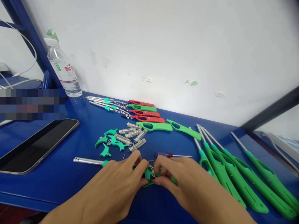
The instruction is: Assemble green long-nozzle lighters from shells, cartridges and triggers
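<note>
Just in front of me, both hands are closed around a green long-neck lighter [148, 185] that lies open near the table's front. Its metal tube [87, 160] sticks out to the left with a teal collar. My left hand [127, 171] pinches the lighter at its teal trigger [147, 174]. The fingers of my right hand [174, 172] are bent together over the handle, beside thin white wires [152, 170]; the wires' ends are hidden. Right behind my hands lies a screwdriver [163, 154]. Teal triggers [112, 140] and clear fuel tanks [137, 145] are scattered beyond my left hand.
Red and green handle shells [149, 119] lie in a row near the wall, beside metal tubes with wires [105, 103]. Several green lighters [235, 174] lie at right. A phone [39, 143] and a water bottle [63, 68] are on the left.
</note>
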Available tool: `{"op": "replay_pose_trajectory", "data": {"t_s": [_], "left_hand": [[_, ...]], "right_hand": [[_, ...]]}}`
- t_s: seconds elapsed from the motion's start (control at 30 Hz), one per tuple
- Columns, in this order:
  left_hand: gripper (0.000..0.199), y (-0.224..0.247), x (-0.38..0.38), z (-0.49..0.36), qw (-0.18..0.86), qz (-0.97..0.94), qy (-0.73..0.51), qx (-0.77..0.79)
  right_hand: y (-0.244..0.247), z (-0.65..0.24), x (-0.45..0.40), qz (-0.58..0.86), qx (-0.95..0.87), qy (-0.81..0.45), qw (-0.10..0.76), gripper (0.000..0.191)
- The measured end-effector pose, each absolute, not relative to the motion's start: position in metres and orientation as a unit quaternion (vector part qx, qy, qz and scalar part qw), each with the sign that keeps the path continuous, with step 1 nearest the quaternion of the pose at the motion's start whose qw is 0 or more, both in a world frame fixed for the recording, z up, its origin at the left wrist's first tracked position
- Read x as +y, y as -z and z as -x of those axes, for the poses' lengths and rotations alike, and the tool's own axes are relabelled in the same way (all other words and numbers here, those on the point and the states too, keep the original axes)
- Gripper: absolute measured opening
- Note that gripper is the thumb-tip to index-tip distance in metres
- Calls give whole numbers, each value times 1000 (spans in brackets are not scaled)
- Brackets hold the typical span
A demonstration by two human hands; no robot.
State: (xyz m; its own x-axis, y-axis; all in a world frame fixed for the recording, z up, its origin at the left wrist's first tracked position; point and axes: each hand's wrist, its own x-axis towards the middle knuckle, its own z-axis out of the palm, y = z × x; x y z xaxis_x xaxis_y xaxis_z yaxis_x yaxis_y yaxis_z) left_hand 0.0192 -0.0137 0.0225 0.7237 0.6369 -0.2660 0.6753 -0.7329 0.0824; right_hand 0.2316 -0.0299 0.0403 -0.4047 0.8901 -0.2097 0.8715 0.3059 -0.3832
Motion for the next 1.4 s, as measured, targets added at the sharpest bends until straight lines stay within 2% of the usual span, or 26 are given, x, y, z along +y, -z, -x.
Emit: {"op": "replay_pose_trajectory", "data": {"t_s": [0.27, 1.4], "left_hand": [[48, -14, -11, -15, 57, -934, 94, 339], [43, -19, -13, -19, 66, -928, 89, 356]], "right_hand": [[-38, -231, -27, 552, -803, -221, 19, 20], [-37, -232, -30, 546, -805, -230, 31, 21]]}}
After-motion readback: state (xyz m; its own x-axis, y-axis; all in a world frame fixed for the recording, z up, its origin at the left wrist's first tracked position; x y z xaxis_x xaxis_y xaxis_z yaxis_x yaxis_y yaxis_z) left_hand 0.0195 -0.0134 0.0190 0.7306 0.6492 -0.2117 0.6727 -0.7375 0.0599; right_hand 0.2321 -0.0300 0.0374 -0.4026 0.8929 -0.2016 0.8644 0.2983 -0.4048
